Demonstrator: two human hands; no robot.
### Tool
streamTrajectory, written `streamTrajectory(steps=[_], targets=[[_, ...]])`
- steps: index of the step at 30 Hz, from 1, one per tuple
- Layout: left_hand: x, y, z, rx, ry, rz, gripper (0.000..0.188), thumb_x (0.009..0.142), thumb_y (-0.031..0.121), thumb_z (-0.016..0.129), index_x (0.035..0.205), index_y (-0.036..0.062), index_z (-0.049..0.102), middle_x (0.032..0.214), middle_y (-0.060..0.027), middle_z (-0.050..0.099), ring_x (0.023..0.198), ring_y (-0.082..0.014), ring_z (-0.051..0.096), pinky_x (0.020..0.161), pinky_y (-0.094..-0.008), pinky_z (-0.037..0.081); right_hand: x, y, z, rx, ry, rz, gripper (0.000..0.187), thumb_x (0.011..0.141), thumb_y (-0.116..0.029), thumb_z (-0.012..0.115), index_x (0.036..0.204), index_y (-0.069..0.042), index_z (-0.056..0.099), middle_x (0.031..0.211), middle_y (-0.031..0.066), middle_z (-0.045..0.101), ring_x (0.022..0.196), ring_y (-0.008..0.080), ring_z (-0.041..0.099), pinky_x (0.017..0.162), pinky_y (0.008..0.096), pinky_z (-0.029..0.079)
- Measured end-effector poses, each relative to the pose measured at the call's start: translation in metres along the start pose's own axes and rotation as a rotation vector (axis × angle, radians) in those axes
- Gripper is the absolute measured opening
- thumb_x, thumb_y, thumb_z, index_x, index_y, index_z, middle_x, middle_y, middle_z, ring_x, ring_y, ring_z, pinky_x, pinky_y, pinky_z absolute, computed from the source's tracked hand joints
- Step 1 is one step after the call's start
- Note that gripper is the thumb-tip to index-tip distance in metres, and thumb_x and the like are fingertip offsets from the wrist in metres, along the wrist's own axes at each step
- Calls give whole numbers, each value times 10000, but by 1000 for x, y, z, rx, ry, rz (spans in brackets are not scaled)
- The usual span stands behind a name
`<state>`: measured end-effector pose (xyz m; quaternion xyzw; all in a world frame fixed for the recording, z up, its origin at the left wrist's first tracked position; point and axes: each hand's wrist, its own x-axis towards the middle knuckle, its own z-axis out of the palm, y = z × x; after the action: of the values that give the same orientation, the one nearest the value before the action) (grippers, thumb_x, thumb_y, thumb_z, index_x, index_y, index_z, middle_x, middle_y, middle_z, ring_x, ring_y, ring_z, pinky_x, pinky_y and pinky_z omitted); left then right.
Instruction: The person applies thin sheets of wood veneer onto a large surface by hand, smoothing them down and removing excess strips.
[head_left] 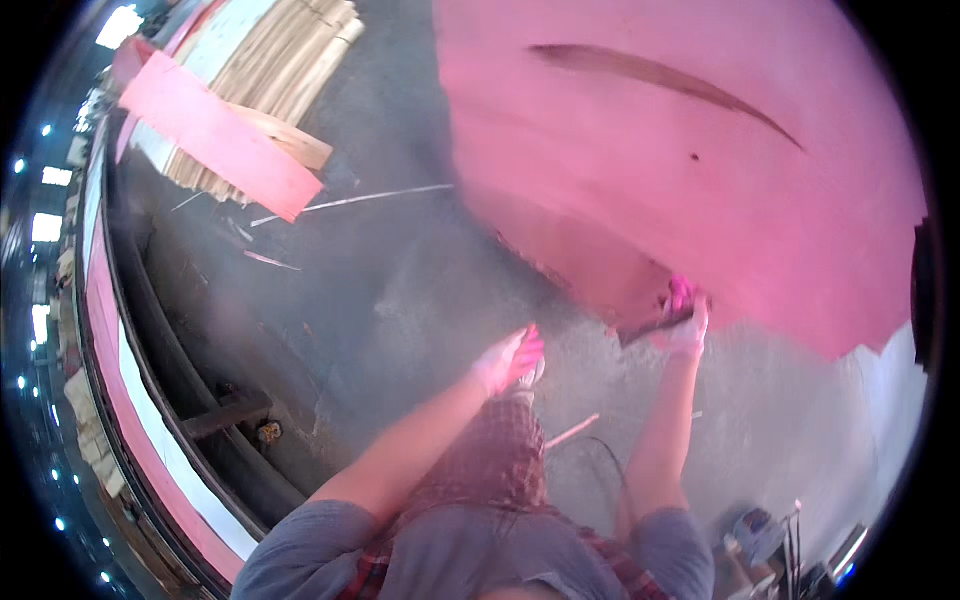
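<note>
The fingers (682, 290) of the right hand (688, 326), bright pink at the tips, were closed on the ragged near edge of a large, thin pink sheet (640, 190), which spread from there toward the upper right. The left hand (508, 361) was apart from it, its fingers loosely extended around nothing visible, above the person's shoe. Markings on the sheet were a long, curved brown streak (670, 74) and a small dark spot (695, 157); a browner area ran along its near-left margin. Beneath lay a grey concrete-like floor (400, 300), with a short pale pink strip (573, 430) near the legs and a thin white strip (370, 197) farther off. At upper left, a broad pink strip (220, 135) lay across a stack of pale wooden strips (285, 60). Any print on the jumbled objects (760, 535) at lower right was too blurred to read.
</note>
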<state>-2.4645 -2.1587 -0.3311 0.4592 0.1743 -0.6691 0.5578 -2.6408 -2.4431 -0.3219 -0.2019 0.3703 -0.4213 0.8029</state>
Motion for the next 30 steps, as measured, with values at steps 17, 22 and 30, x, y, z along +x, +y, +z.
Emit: streamTrajectory(steps=[17,22,30], targets=[[-32,-39,-97,-101,217,102,516,840,423,506,1266,159,382,1234,-89,467,1131,-234,440,970,-386,306,15,28,-41,-103,-18,14,196,775,-231,620,880,-94,526,668,7,456,611,130,455,620,278,460],[18,-21,-11,-237,-34,291,628,813,467,532,1301,126,333,1272,-84,429,1155,-232,414,968,-391,309,-80,-3,48,-579,90,-249,315,796,-308,611,918,-30,523,795,31,521,689,126,496,622,261,441],[13,110,77,-710,-278,513,487,871,373,472,1242,69,391,1204,-108,476,1091,-261,470,939,-394,368,-197,-1,124,-756,-109,-368,240,836,-179,572,985,4,530,761,54,561,639,123,512,592,284,427]])
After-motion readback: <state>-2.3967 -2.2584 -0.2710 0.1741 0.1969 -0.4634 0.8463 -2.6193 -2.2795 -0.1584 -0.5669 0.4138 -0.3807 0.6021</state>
